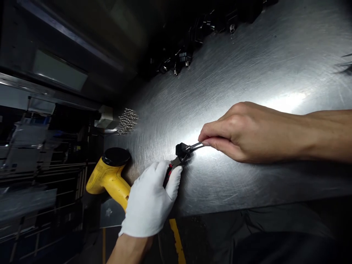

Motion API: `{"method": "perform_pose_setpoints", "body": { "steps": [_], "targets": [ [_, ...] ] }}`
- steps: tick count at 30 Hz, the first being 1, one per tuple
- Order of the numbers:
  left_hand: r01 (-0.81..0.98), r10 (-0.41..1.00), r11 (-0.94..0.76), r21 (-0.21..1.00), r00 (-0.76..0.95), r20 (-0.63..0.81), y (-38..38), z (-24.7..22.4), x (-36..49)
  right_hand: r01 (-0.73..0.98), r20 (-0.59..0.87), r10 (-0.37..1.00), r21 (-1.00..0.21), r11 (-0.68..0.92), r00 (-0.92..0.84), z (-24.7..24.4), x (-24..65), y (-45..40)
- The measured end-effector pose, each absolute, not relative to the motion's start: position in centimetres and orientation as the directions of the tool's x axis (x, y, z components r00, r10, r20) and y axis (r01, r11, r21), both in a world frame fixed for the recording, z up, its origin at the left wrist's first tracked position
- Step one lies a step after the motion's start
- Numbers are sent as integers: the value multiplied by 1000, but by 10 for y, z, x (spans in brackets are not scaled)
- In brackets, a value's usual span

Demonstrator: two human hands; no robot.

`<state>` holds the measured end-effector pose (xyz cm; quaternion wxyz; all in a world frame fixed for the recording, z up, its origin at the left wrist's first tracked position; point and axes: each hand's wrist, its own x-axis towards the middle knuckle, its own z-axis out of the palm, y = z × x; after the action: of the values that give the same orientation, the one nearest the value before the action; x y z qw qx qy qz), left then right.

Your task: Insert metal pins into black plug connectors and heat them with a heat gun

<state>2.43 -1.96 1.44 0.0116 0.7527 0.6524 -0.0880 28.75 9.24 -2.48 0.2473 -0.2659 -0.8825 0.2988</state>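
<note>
My left hand (150, 198), in a white glove, is closed around pliers (175, 162) with dark and red handles. The pliers' jaws are at a small black block-shaped part (181, 149) on the metal table (220, 80). My bare right hand (239, 137) comes in from the right, thumb and fingers pinching a thin, dark, rod-like piece (195, 145). The far end of that piece meets the black part near the plier jaws. Exactly how the jaws touch the part is too small to tell.
A yellow tool with a black round end (115, 179) lies left of my gloved hand. Small silver metal pieces (128, 121) are grouped at the table's left end. Many black parts (184, 57) are heaped along the far edge. A pointed metal object (347, 63) is at the right edge.
</note>
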Motion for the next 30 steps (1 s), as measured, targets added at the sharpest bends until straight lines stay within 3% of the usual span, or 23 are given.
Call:
{"method": "perform_pose_setpoints", "body": {
  "steps": [14,30],
  "targets": [
    [970,992,-95,-224,73,-106,-28,11,39,429,255,667,-596,678,-700,-26,287,78],
    [957,999,-8,-290,-6,-46,-32,10,65,515,220,674,-495,700,-705,-23,287,61]
  ]
}}
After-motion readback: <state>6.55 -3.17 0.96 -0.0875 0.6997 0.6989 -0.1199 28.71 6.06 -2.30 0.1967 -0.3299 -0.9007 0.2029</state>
